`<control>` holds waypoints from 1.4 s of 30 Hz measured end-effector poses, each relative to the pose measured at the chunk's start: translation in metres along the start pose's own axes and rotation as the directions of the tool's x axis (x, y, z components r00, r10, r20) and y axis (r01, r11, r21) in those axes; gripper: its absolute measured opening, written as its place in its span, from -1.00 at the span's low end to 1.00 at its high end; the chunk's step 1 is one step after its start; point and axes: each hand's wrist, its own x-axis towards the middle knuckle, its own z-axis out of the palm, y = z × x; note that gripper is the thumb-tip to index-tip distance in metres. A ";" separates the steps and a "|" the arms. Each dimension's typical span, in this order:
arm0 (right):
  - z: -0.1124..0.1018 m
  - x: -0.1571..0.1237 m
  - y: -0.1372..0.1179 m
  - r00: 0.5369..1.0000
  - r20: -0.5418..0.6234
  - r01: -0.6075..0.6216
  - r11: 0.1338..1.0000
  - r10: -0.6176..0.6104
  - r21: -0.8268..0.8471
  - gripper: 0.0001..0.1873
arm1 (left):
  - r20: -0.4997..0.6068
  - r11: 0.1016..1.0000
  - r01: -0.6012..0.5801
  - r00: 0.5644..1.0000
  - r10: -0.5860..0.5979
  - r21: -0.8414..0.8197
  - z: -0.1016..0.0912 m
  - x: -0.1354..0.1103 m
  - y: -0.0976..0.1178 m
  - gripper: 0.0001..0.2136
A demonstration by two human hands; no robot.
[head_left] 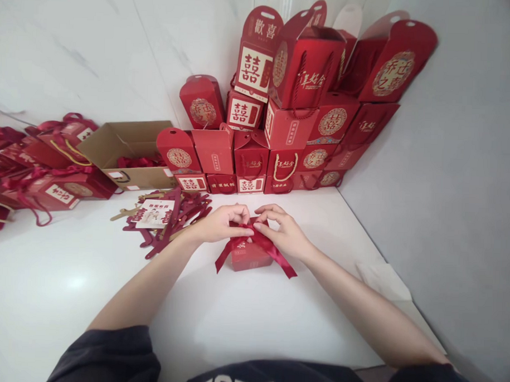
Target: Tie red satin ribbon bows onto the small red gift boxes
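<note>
A small red gift box [252,259] stands on the white table in front of me. Across its top lies a shiny dark red ribbon [278,256], its two tails hanging down left and right over the front. My left hand [229,222] pinches the ribbon at the left of the knot, thumb stretched along it. From the right, my right hand [285,231] pinches the same ribbon between thumb and curled fingers. Both hands cover much of the box's top, so the shape of the knot is partly hidden.
Stacked red gift boxes [293,131] rise against the wall behind. Left of my hands lies a pile of dark red and gold strips [181,216] with a printed card [154,213] on it. An open cardboard box [150,179] holds red ribbon. More ribboned boxes [83,186] stand far left.
</note>
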 end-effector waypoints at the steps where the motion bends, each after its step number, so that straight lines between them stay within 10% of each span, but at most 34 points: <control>1: 0.000 0.000 0.000 1.000 -0.013 0.010 0.999 -0.010 0.039 -0.86 | 0.005 1.000 0.008 1.000 -0.008 0.010 -0.001 0.000 0.000 -0.74; 22: 0.001 -0.001 0.009 0.969 0.014 0.247 0.969 -0.247 -0.022 -0.89 | 0.145 0.989 0.064 0.988 -0.045 -0.133 -0.008 0.000 -0.001 -0.76; 28: -0.008 0.001 0.011 0.885 0.163 0.451 0.889 -0.436 -0.075 -0.84 | 0.063 0.999 0.036 0.997 -0.034 -0.028 -0.007 0.001 -0.001 -0.75; 37: -0.011 0.002 0.009 0.913 0.175 0.378 0.925 -0.369 -0.020 -0.83 | -0.065 0.969 0.000 0.998 0.017 0.248 0.005 -0.009 0.018 -0.80; 42: -0.010 0.002 0.009 0.914 0.167 0.378 0.925 -0.369 -0.024 -0.83 | -0.293 0.811 0.143 0.955 0.036 0.567 0.033 -0.019 0.035 -0.78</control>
